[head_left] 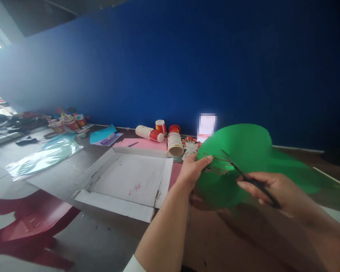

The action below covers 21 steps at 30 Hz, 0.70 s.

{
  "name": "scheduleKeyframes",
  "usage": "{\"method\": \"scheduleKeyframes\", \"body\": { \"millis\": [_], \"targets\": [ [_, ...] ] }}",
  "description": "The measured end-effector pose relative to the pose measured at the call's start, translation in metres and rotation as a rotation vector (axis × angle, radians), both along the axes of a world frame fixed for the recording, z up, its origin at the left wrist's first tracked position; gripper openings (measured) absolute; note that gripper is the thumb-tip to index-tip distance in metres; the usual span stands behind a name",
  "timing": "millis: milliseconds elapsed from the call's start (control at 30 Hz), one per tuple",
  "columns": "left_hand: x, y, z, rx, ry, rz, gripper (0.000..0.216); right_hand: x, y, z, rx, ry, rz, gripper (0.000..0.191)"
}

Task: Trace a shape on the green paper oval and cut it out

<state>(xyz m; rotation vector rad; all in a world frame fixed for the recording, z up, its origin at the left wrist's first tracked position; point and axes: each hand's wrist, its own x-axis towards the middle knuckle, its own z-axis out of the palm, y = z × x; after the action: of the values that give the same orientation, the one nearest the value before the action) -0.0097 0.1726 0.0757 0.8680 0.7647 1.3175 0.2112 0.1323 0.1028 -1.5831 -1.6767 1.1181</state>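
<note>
My left hand (193,169) pinches the left edge of a large green paper sheet (249,151), thumb on top, and holds it up above the table. My right hand (272,189) is closed around black scissors (243,174), whose blades reach into the green sheet near a faint drawn outline. Both hands are close together at the sheet's lower left part.
A flattened white cardboard box (124,179) lies on the brown table (215,241). Behind it are pink paper (144,143), stacked and toppled paper cups (175,142), blue paper (102,134) and a clear plastic sheet (42,156). A red plastic chair (28,223) stands at left. A blue wall is behind.
</note>
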Motion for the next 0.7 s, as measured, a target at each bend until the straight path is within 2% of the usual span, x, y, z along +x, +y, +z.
{"method": "scheduleKeyframes", "body": {
  "millis": [233,467,600,700],
  "targets": [
    [0.001,0.000,0.000,0.003,-0.032,0.026,0.039,-0.009,-0.001,0.003,0.048,0.005,-0.007,0.051],
    [0.008,-0.001,-0.001,0.053,-0.151,-0.028,0.051,-0.020,0.000,-0.001,0.154,0.049,-0.141,0.047],
    [0.014,-0.003,-0.006,0.076,-0.120,-0.095,0.053,-0.025,0.000,-0.003,0.170,0.091,-0.232,0.044],
    [0.015,-0.002,-0.009,0.064,-0.052,-0.060,0.051,-0.027,0.000,-0.006,0.225,0.139,-0.278,0.041]
  ]
}}
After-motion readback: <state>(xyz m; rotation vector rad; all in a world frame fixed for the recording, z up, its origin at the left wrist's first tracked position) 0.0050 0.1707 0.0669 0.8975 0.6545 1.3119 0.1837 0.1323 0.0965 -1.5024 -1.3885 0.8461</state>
